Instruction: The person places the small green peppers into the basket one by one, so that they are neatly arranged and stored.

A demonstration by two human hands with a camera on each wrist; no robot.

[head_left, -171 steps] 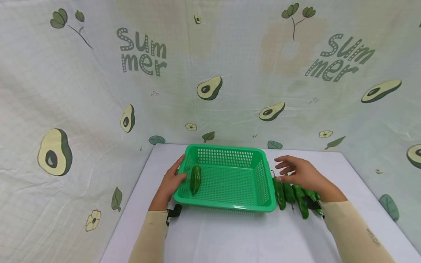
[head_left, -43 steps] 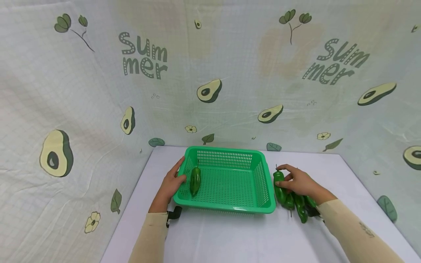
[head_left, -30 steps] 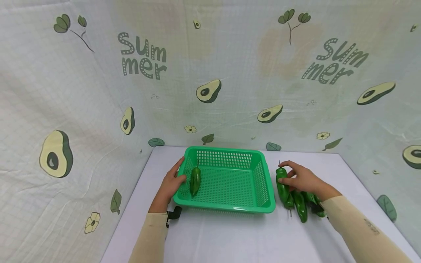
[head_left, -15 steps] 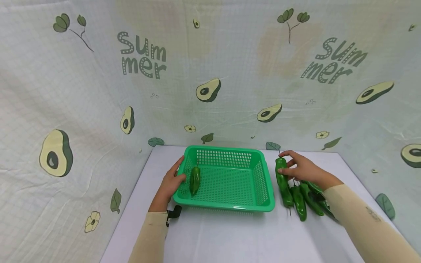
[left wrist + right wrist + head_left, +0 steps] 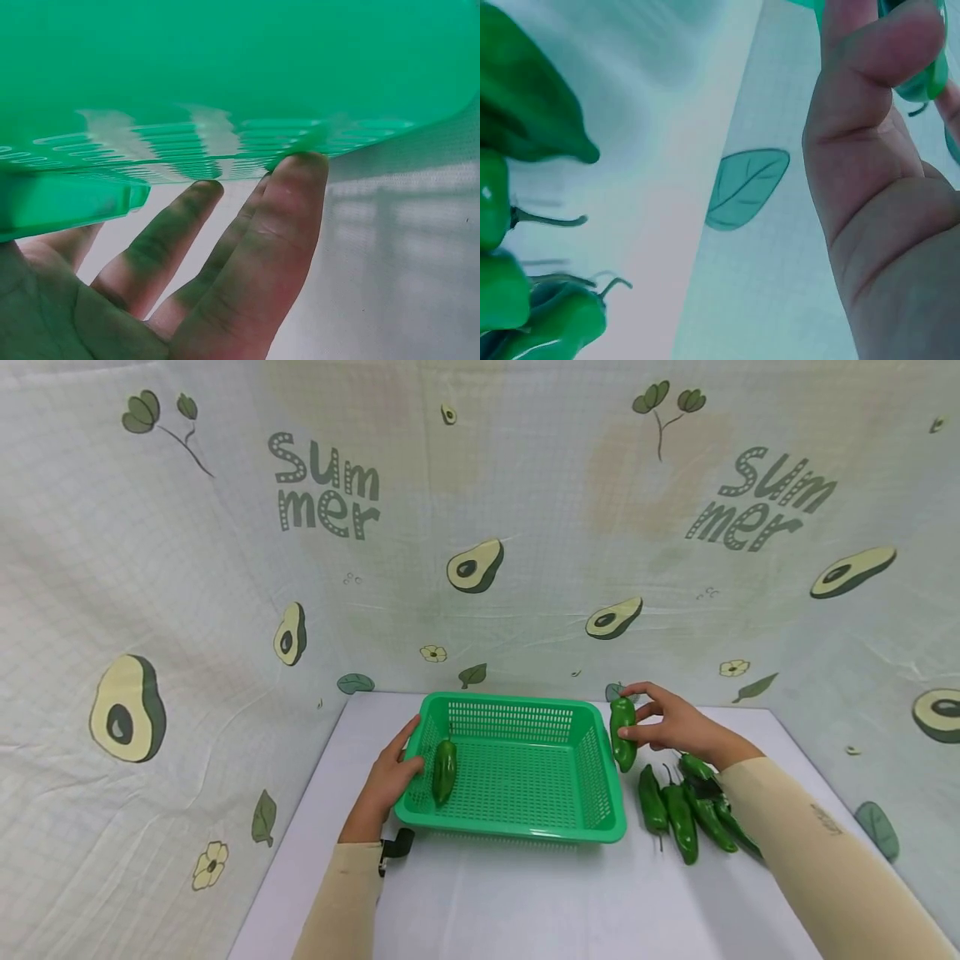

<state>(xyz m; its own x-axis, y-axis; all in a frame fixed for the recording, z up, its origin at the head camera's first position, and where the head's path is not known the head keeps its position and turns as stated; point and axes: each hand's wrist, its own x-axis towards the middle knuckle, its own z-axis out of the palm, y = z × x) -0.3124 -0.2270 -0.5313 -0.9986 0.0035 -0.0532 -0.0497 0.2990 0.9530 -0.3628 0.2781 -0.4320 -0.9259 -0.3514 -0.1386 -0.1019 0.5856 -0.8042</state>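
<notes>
My left hand holds the left rim of a green plastic basket, thumb over the rim. In the left wrist view its fingers touch the slotted outer wall. One green pepper lies lengthwise inside, near the left wall. My right hand pinches another green pepper between thumb and fingers, stem up, just beside the basket's right rim. The right wrist view shows only the stem end of that pepper behind the thumb.
Several green peppers lie side by side on the white table, right of the basket and below my right forearm. A printed cloth stands as a wall behind and at both sides.
Earlier my right hand was empty over the peppers. It then took one, drew it away from the others, raised it and moved it left to the basket's rim. The left hand stays put.
</notes>
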